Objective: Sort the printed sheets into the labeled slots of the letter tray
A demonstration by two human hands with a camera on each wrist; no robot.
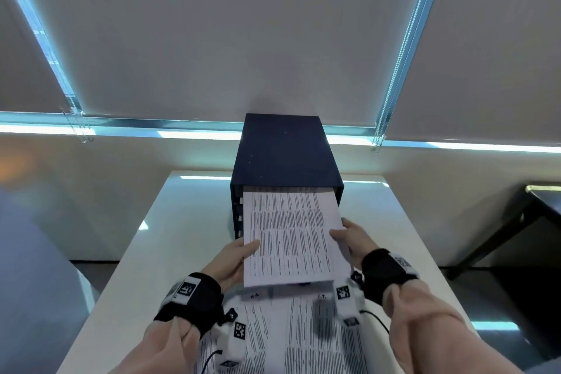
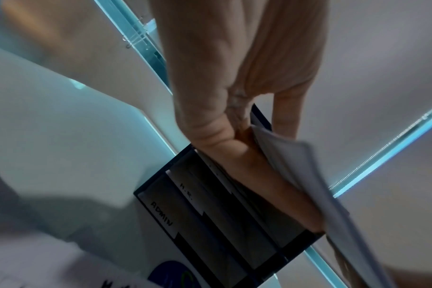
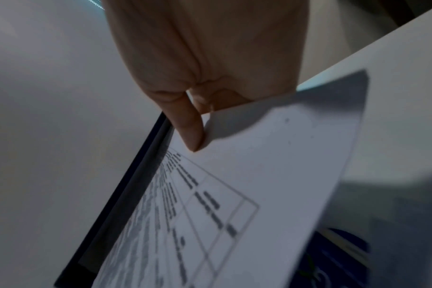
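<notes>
- At lower left of the head view, our left hand (image 1: 235, 259) pinches the printed sheet's (image 1: 291, 234) left edge, thumb on top. If we push harder here than on the right, the page may skew and jam against the slot wall.
- In the centre, the sheet's far edge sits in the top slot of the black letter tray (image 1: 282, 152). The labels "ADMIN" (image 2: 161, 214) and "H.R." (image 2: 186, 191) mark lower slots, so we may be misfiling; this slot's label is hidden.
- To the right, our right hand (image 1: 353, 238) pinches the opposite edge. Too tight a grip could buckle the paper.
- Below, loose sheets (image 1: 306, 340) on the white table (image 1: 182, 222) could be swept by our wrists.
</notes>
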